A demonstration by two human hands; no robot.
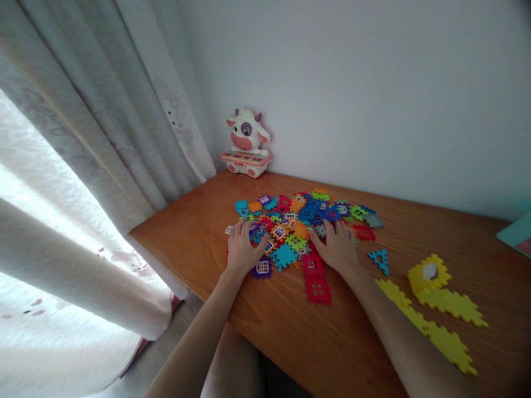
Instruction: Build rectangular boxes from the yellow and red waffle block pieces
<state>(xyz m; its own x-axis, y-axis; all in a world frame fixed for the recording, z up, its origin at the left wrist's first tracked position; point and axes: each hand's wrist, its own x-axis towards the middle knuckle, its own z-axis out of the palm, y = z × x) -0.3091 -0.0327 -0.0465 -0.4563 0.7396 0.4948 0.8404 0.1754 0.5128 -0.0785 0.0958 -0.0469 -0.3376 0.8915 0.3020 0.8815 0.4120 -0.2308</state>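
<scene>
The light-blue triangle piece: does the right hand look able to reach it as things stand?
Probably yes: the triangle piece lies uncovered on the table near the right hand, and nothing visible stands between them.

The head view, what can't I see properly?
In the head view:
What lies under the left hand: the hand hides it.
Bottom of the pile of interlocking pieces: its top hides it.
Turquoise thing: cut off by the right edge.
Label on the cow toy piano: too small to read.
</scene>
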